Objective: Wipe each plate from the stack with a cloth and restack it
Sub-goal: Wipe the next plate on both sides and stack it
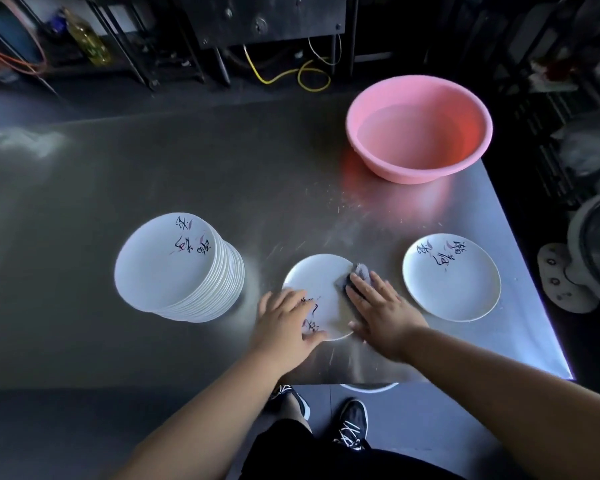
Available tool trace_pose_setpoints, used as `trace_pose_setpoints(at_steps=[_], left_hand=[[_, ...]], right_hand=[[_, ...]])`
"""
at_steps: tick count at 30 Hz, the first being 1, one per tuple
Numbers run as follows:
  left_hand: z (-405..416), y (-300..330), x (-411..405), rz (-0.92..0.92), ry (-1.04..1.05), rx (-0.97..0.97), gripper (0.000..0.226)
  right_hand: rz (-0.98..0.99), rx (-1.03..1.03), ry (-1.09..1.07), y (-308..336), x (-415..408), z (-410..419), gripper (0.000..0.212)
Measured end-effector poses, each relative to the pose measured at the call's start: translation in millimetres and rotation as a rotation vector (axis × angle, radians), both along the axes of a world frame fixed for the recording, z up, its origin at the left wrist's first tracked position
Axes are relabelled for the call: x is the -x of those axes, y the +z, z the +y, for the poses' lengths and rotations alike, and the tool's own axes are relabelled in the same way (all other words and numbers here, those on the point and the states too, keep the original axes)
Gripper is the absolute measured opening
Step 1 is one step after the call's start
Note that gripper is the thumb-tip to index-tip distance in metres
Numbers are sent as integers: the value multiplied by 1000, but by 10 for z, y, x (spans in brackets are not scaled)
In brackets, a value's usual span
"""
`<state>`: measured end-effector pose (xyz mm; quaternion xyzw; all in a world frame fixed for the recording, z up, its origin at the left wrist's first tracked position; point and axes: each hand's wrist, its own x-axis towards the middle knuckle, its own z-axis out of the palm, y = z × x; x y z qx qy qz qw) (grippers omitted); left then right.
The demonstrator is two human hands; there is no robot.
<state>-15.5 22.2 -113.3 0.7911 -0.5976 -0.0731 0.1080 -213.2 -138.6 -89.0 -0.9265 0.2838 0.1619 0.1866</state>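
Steadily Wiping the Second Plate

Right now the plate being wiped [317, 289] lies flat on the steel counter [187, 174], between the tall stack [174, 268] on the left and a single plate [451, 277] set down on the right, which I take to be the start of the new pile. The left hand [284, 323] rests on the plate's near-left rim, fingers spread and fairly straight, pinning it down. The right hand [381, 306] lies flat over a grey cloth [359, 273], fingers extended and pressing it onto the plate's far-right edge; only a bunched corner of cloth shows past the fingertips.

To do this step well, the left hand should keep steady downward pressure so the plate cannot skate on the smooth metal, then shift aside so the printed area under it also gets wiped. The cloth should travel in overlapping circles, rim included. A pink basin [420, 129] stands well apart at the far right corner; whether it holds water is hard to tell.
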Motion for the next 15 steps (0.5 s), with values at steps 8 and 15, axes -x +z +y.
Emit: trace_pose_setpoints(at_steps=[8, 15], left_hand=[[81, -156, -7, 29, -24, 25, 57], [130, -231, 63, 27, 35, 68, 49]], right_hand=[[-30, -121, -243, -105, -82, 745, 97], [-126, 23, -234, -229, -127, 262, 71]])
